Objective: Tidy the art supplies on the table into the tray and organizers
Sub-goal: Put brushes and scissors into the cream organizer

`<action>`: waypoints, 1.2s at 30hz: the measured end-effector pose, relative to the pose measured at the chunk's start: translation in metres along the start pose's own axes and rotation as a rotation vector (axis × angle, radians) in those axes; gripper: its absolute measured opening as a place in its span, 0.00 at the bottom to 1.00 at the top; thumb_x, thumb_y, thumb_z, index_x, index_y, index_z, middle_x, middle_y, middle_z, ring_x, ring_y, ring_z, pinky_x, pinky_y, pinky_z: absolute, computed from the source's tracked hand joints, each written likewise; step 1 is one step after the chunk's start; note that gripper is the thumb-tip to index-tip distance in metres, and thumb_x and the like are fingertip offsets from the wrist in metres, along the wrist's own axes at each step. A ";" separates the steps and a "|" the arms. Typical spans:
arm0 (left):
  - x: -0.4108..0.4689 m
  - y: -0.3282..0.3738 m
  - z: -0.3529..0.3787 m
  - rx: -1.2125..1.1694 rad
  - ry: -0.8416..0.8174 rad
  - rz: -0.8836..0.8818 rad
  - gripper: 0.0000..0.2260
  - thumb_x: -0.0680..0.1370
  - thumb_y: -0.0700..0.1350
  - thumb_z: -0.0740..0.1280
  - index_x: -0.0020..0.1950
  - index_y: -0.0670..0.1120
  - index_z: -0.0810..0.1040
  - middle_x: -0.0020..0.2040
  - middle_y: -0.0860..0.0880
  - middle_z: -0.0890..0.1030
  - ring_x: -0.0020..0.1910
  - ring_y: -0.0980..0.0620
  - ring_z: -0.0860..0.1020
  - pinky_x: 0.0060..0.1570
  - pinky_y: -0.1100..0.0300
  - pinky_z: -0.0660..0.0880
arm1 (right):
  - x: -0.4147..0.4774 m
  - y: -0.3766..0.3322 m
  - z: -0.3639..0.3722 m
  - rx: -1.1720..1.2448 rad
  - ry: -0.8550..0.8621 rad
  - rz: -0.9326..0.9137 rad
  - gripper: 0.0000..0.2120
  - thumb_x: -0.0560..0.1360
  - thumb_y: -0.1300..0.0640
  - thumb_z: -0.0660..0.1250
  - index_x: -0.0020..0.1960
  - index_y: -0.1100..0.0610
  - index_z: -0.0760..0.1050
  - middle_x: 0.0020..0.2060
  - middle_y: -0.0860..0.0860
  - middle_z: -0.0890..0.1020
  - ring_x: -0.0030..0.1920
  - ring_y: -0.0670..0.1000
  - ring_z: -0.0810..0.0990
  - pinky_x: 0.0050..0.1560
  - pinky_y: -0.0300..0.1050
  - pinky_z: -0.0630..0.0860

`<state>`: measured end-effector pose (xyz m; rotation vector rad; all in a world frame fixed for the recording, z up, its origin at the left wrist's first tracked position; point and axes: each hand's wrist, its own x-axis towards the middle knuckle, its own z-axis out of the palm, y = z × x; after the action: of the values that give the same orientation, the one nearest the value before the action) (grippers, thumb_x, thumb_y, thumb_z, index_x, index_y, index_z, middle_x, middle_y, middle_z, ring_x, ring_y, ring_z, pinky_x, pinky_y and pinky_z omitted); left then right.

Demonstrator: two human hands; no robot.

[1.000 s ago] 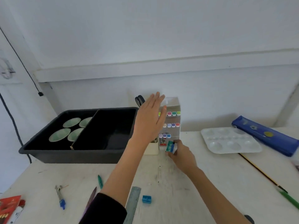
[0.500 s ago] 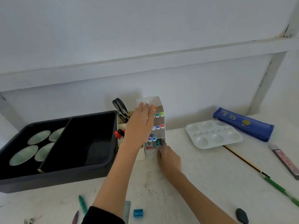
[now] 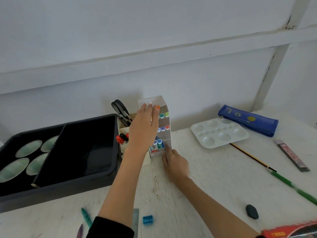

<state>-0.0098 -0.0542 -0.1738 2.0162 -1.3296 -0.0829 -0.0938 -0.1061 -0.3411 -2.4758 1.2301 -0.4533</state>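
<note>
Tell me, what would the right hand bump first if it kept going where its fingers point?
The right hand would likely hit the teal box in the organizer's bottom slot.

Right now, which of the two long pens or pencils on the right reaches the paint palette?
The thin yellow-and-black pencil: its far end meets the white palette's front edge. The green one lies nearer the camera, well clear of the palette.

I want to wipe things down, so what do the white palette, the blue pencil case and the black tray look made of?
The palette looks like glossy moulded white plastic: its wells catch soft highlights. The pencil case seems soft fabric or vinyl, given its slumped shape and prints; which is unclear. The tray looks like hard plastic with a slight sheen and rounded moulded corners.
</note>
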 end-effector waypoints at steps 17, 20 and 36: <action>0.003 -0.010 0.006 0.074 0.042 0.037 0.19 0.83 0.50 0.50 0.70 0.45 0.69 0.71 0.46 0.68 0.72 0.49 0.62 0.65 0.56 0.64 | -0.007 -0.001 -0.001 0.008 0.063 -0.008 0.16 0.82 0.50 0.48 0.66 0.53 0.64 0.49 0.50 0.77 0.38 0.46 0.72 0.39 0.37 0.69; 0.001 -0.004 0.002 0.046 -0.018 0.029 0.20 0.83 0.49 0.50 0.73 0.45 0.65 0.74 0.47 0.64 0.74 0.48 0.59 0.70 0.54 0.57 | -0.006 0.002 -0.003 0.046 0.032 -0.002 0.16 0.82 0.50 0.48 0.67 0.53 0.63 0.52 0.50 0.77 0.40 0.46 0.72 0.39 0.37 0.69; -0.009 0.085 0.102 0.077 0.284 0.331 0.11 0.76 0.39 0.60 0.54 0.42 0.79 0.44 0.45 0.82 0.45 0.44 0.79 0.51 0.53 0.69 | -0.015 0.183 -0.155 0.267 0.059 -0.013 0.13 0.77 0.62 0.61 0.61 0.53 0.75 0.51 0.50 0.75 0.41 0.41 0.72 0.48 0.33 0.67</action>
<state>-0.1221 -0.1188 -0.2031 1.7623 -1.4750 0.3971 -0.2963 -0.2224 -0.2835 -2.2601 1.0963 -0.6532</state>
